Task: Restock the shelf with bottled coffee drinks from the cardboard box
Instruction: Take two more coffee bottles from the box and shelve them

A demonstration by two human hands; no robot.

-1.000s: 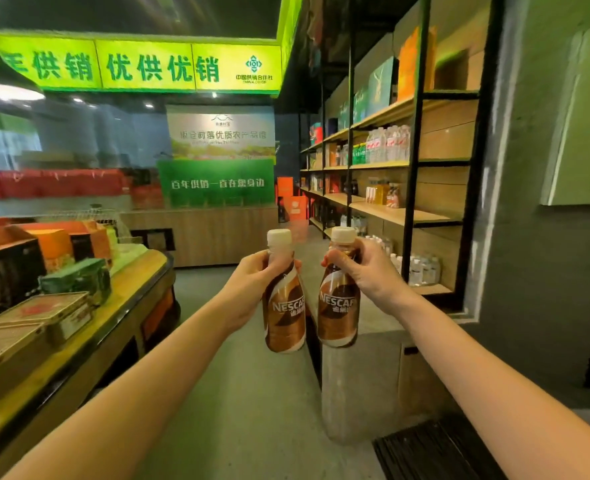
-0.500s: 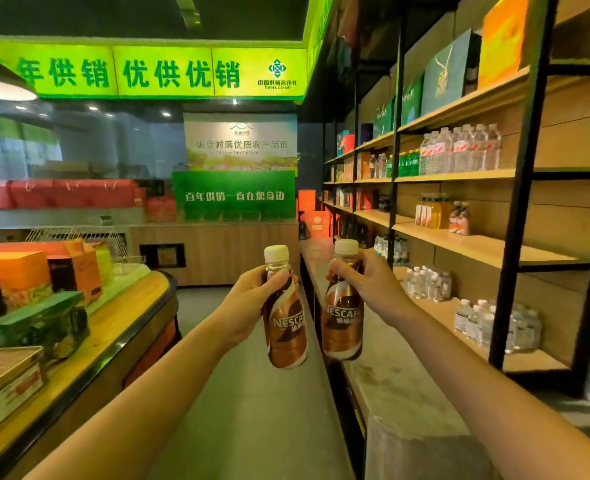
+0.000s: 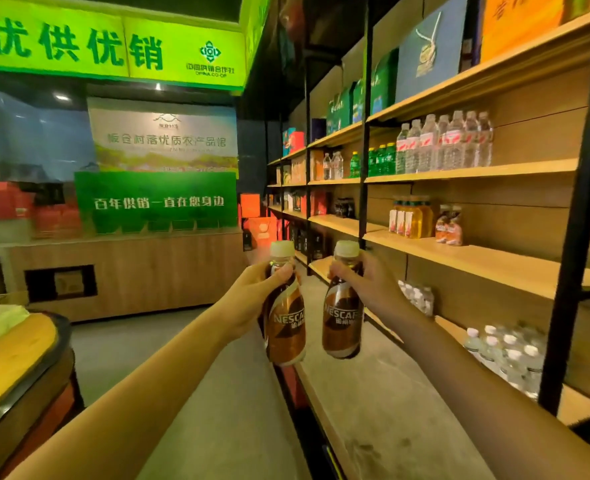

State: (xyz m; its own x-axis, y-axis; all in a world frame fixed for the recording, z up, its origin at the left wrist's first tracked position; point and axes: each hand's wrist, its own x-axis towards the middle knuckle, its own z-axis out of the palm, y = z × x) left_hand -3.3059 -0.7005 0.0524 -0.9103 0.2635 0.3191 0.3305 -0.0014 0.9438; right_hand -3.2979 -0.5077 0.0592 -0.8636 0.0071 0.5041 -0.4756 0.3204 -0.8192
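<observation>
both arms are out in front, a bottle in each fist. the left hand (image 3: 252,303) curls round the neck and shoulder of a brown plastic nescafé coffee bottle with a cream cap (image 3: 284,327), thumb pressed across the front just under the cap. the right hand (image 3: 369,289) grips a second brown nescafé coffee bottle with a cream cap (image 3: 342,320) the same way, fingers wrapped round its upper part. the two bottles hang upright, side by side with a narrow gap between them, labels facing the camera, held in the air over the near edge of a grey stone-look ledge (image 3: 373,403) that runs along the foot of the shelving. to the right stands the black-framed wooden shelf unit (image 3: 487,261). its middle board holds a cluster of yellow drink bottles (image 3: 413,220) and two small brown bottles with red labels (image 3: 450,226), with bare wood further right. above them sits a row of clear water bottles (image 3: 449,143) beside green bottles (image 3: 381,161). more clear water bottles with white caps (image 3: 508,355) stand on the lowest board. on the left, a curved wooden counter with a black rim (image 3: 27,368). overhead, a bright green sign with chinese characters (image 3: 113,43). the cardboard box is out of view.
</observation>
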